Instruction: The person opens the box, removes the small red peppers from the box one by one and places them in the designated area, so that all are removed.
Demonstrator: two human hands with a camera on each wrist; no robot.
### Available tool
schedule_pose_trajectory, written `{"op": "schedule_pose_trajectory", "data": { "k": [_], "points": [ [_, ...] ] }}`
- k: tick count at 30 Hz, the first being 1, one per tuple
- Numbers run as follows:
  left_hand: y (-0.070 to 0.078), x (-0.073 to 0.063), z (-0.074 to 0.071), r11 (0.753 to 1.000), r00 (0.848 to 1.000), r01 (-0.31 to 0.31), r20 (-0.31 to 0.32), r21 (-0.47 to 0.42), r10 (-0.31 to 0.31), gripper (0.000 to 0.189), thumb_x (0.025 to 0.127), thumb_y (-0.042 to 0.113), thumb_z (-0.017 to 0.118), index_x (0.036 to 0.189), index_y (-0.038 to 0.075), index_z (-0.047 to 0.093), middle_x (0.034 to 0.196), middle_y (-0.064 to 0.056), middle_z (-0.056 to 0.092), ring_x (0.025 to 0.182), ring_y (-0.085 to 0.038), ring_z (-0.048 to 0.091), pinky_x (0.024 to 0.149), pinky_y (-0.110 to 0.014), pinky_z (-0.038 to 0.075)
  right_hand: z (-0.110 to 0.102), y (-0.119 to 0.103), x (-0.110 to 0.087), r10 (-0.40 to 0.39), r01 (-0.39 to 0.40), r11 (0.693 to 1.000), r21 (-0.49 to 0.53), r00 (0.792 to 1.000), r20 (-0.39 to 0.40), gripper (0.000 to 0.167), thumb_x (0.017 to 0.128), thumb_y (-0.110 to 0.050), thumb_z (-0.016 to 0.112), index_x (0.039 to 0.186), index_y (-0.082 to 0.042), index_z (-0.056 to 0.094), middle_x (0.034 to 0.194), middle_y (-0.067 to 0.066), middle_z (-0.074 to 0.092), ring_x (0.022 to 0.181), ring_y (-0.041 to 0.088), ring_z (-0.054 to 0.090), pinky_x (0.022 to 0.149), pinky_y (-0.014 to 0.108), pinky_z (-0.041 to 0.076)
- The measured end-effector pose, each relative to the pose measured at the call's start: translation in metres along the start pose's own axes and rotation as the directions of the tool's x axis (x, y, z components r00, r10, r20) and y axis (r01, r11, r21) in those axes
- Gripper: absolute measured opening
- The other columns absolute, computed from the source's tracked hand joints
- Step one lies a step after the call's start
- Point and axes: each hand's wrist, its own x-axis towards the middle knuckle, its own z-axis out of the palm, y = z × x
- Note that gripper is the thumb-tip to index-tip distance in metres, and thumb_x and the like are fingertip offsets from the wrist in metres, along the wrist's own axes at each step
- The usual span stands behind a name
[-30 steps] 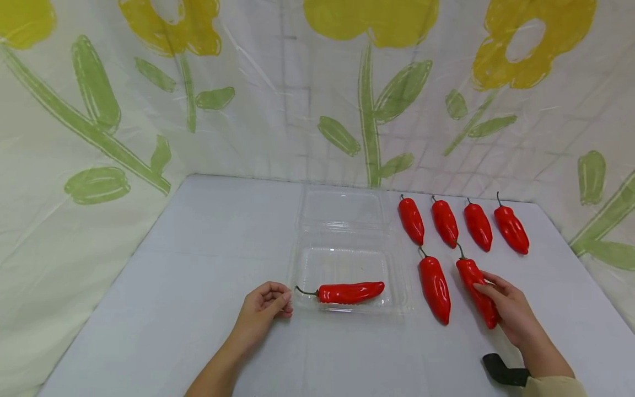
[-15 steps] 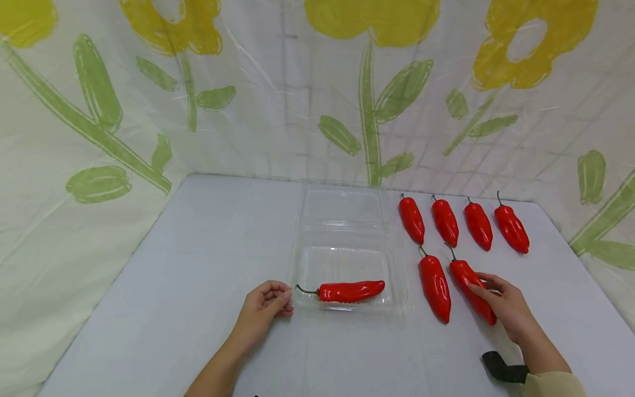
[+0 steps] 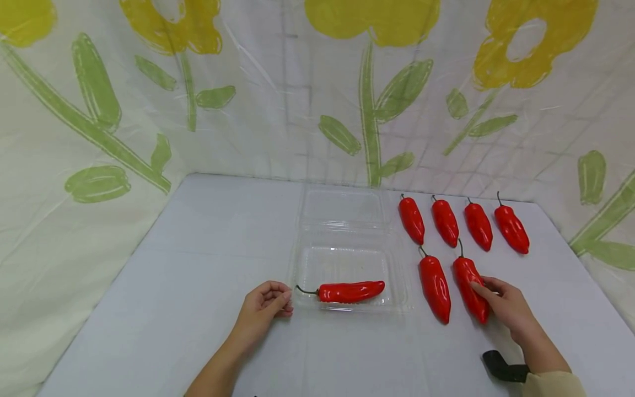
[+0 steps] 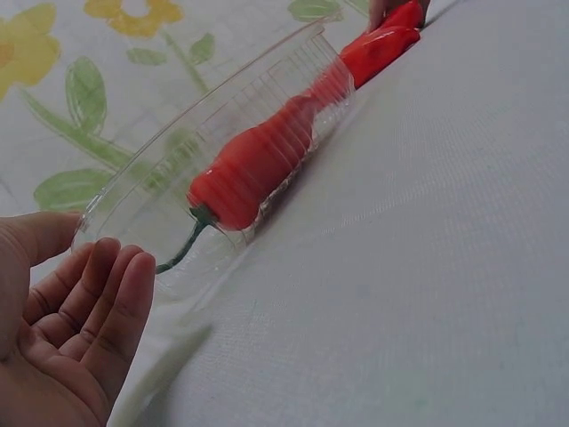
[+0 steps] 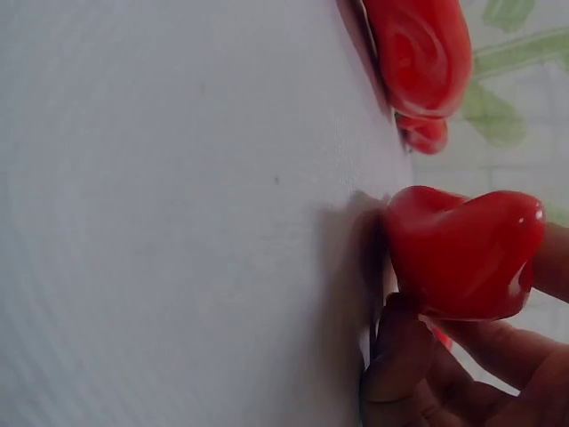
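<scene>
My right hand holds a glossy red pepper between thumb and fingers, its green stem pointing to the back. In the right wrist view the blunt tip of that pepper faces the camera, close over the table. My left hand pinches the left rim of an open clear plastic clamshell container, thumb at the edge in the left wrist view. Inside, along the front, lies one red pepper on its side, stem toward my left hand.
Another red pepper lies between the container and my right hand. Several more peppers form a row at the back right. The container's lid lies folded back. A black angled object shows by my right wrist. A flowered curtain hangs behind the table.
The pepper in my right hand swung its stem end left, then back right, and its tip has shifted slightly left. My left hand and the container have stayed put.
</scene>
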Motion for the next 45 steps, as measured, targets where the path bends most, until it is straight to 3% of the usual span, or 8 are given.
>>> {"op": "schedule_pose_trajectory", "data": {
  "k": [8, 15, 21, 33, 40, 45],
  "points": [
    [0.0, 0.0, 0.0, 1.0, 1.0, -0.002, 0.003, -0.002, 0.002, 0.022, 0.09, 0.003, 0.057, 0.104, -0.013, 0.05, 0.079, -0.005, 0.058, 0.069, -0.011, 0.062, 0.068, -0.026, 0.059, -0.001, 0.001, 0.0, -0.005, 0.005, 1.0, -0.02, 1.0, -0.003, 0.075, 0.096, -0.049, 0.039, 0.142, 0.008, 0.022, 0.136, 0.034, 0.03, 0.116, 0.043, 0.036, 0.068, 0.023, 0.054],
    [0.001, -0.001, 0.0, 1.0, 1.0, -0.005, -0.001, -0.028, 0.005, 0.022, 0.089, 0.002, 0.058, 0.104, -0.014, 0.051, 0.079, -0.006, 0.058, 0.069, -0.01, 0.062, 0.067, -0.025, 0.058, -0.002, 0.0, 0.0, -0.024, 0.024, 1.0, -0.007, 1.0, 0.018, 0.074, 0.097, -0.048, 0.037, 0.143, 0.007, 0.02, 0.137, 0.033, 0.028, 0.119, 0.044, 0.032, 0.079, 0.033, 0.055],
    [0.001, -0.001, 0.0, 1.0, 1.0, -0.007, -0.001, -0.025, 0.007, 0.023, 0.089, 0.003, 0.058, 0.103, -0.013, 0.051, 0.079, -0.006, 0.058, 0.069, -0.011, 0.062, 0.068, -0.025, 0.058, -0.003, 0.001, 0.0, -0.047, 0.047, 0.999, 0.001, 0.999, 0.021, 0.072, 0.097, -0.046, 0.037, 0.143, 0.006, 0.021, 0.137, 0.032, 0.03, 0.118, 0.042, 0.035, 0.072, 0.022, 0.051],
    [0.0, -0.001, 0.0, 1.0, 1.0, -0.006, 0.01, -0.025, 0.006, 0.025, 0.089, 0.004, 0.058, 0.105, -0.014, 0.05, 0.079, -0.004, 0.058, 0.07, -0.01, 0.062, 0.068, -0.025, 0.058, -0.004, -0.001, 0.001, -0.053, 0.053, 0.999, 0.0, 0.998, 0.023, 0.069, 0.098, -0.044, 0.037, 0.143, 0.007, 0.021, 0.138, 0.033, 0.03, 0.117, 0.041, 0.036, 0.077, 0.026, 0.053],
    [-0.001, 0.0, 0.0, 1.0, 1.0, -0.012, 0.016, -0.02, 0.013, 0.025, 0.09, 0.004, 0.058, 0.105, -0.014, 0.05, 0.079, -0.004, 0.057, 0.07, -0.011, 0.061, 0.068, -0.026, 0.058, -0.009, 0.001, -0.002, -0.072, 0.073, 0.997, -0.033, 0.997, 0.03, 0.073, 0.097, -0.049, 0.034, 0.144, 0.005, 0.019, 0.136, 0.033, 0.031, 0.108, 0.035, 0.044, 0.071, 0.022, 0.049],
    [-0.001, -0.001, -0.001, 1.0, 1.0, -0.016, 0.01, -0.014, 0.016, 0.023, 0.09, 0.003, 0.057, 0.104, -0.014, 0.05, 0.078, -0.005, 0.058, 0.069, -0.01, 0.061, 0.068, -0.026, 0.059, -0.011, 0.004, -0.002, -0.064, 0.064, 0.997, -0.036, 0.998, 0.02, 0.079, 0.095, -0.053, 0.037, 0.146, 0.003, 0.014, 0.138, 0.034, 0.03, 0.111, 0.038, 0.046, 0.078, 0.033, 0.055]
  ]
}}
